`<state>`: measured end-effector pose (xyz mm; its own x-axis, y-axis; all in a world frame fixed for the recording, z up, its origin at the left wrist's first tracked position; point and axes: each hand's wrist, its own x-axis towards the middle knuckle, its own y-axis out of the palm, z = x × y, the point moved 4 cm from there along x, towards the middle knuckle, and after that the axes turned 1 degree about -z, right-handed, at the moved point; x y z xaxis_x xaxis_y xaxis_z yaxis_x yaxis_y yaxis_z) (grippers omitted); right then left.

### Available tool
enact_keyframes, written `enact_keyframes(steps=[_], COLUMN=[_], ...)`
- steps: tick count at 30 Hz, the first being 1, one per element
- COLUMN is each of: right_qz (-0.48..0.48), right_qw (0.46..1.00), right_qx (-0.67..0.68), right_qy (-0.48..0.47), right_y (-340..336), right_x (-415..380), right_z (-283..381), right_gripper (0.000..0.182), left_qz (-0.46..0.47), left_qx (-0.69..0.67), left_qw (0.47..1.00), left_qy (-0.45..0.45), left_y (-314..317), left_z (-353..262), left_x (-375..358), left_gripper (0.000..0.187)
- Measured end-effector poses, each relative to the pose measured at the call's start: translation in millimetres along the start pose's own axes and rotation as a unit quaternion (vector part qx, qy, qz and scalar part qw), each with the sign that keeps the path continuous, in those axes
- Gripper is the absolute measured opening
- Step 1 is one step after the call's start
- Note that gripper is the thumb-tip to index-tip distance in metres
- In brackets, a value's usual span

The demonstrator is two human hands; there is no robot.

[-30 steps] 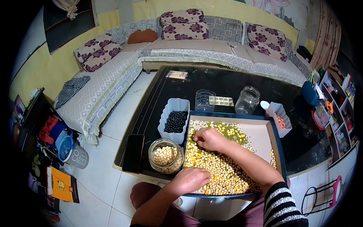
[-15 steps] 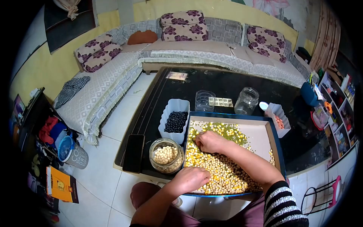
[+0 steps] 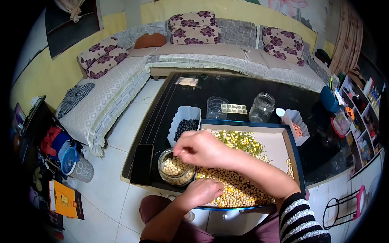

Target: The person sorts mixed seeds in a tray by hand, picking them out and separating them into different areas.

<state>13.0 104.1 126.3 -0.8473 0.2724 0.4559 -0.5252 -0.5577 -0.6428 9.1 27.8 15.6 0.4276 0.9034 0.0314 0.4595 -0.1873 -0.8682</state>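
Note:
My right hand hangs over the mouth of a glass jar of pale round beans, its fingers pinched together. What it holds, if anything, is hidden. At the near left corner of a blue-edged tray, my left hand has curled fingers touching the loose beans; anything inside them cannot be made out. Pale beans mixed with yellow corn kernels cover the near part of the tray. Small green beans with more corn lie farther back, partly behind my right forearm.
A white plastic tub of black beans stands behind the jar, a phone to its left. Beyond the tray are a clear plastic container, a glass jar and a tub with pink pieces. An organizer shelf stands right.
My right hand has moved left and toward me, from the corn and green beans in the tray to above the jar. My left hand stays at the tray's near left corner.

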Motion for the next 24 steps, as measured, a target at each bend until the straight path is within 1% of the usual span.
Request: enact_keyframes(steps=[2, 3, 6, 7, 8, 10, 12, 15, 17, 18, 21, 22, 24], right_qz=[0.016, 0.041, 0.023, 0.005, -0.007, -0.018, 0.007, 0.025, 0.055, 0.055, 0.104, 0.103, 0.092], right_qw=[0.999, 0.998, 0.999, 0.998, 1.0, 0.997, 0.988, 0.98, 0.967, 0.967, 0.952, 0.952, 0.958], right_qx=[-0.028, -0.036, -0.022, -0.039, -0.028, -0.07, -0.122, -0.156, -0.157, -0.157, -0.158, -0.157, -0.175], right_qy=[-0.037, -0.028, -0.039, -0.041, -0.013, 0.03, 0.095, 0.119, 0.193, 0.193, 0.241, 0.243, 0.206], right_y=[20, 23, 17, 7, 0, -16, -26, -29, -30, -30, -23, -21, -18], right_x=[6, 6, 1, -2, -7, -22, -43, -82, -98, -103, -114, -116, -115], right_z=[6, 5, 2, 2, -4, -21, -49, -93, -107, -108, -115, -118, -120], right_gripper=[0.008, 0.01, 0.013, 0.014, 0.014, 0.012, 0.01, 0.012, 0.011, 0.011, 0.015, 0.015, 0.016], left_qz=[0.006, 0.008, 0.011, 0.011, 0.007, 0.002, 0.011, 0.016, 0.014, 0.014, 0.002, 0.004, -0.005], left_qx=[-0.002, -0.005, 0.008, 0.006, 0.004, 0.002, 0.002, 0.006, 0.005, 0.004, -0.011, -0.01, -0.018], left_qw=[1.0, 1.0, 1.0, 1.0, 1.0, 1.0, 1.0, 1.0, 1.0, 1.0, 1.0, 1.0, 1.0], left_qy=[-0.007, -0.015, -0.013, -0.012, -0.004, 0.004, -0.009, -0.007, -0.007, -0.008, -0.002, -0.001, 0.0], left_y=[0, 0, -2, -2, -2, -3, -3, -3, -2, -2, -1, -1, -2], left_z=[-1, -1, -2, -2, -1, -2, -1, -2, -1, -1, -1, -1, -1], left_x=[-1, -1, -1, -1, -1, -1, -1, 0, 1, 1, 0, 0, 0], left_gripper=[0.019, 0.019, 0.019, 0.019, 0.019, 0.019, 0.019, 0.019, 0.019, 0.019, 0.019, 0.019, 0.019])
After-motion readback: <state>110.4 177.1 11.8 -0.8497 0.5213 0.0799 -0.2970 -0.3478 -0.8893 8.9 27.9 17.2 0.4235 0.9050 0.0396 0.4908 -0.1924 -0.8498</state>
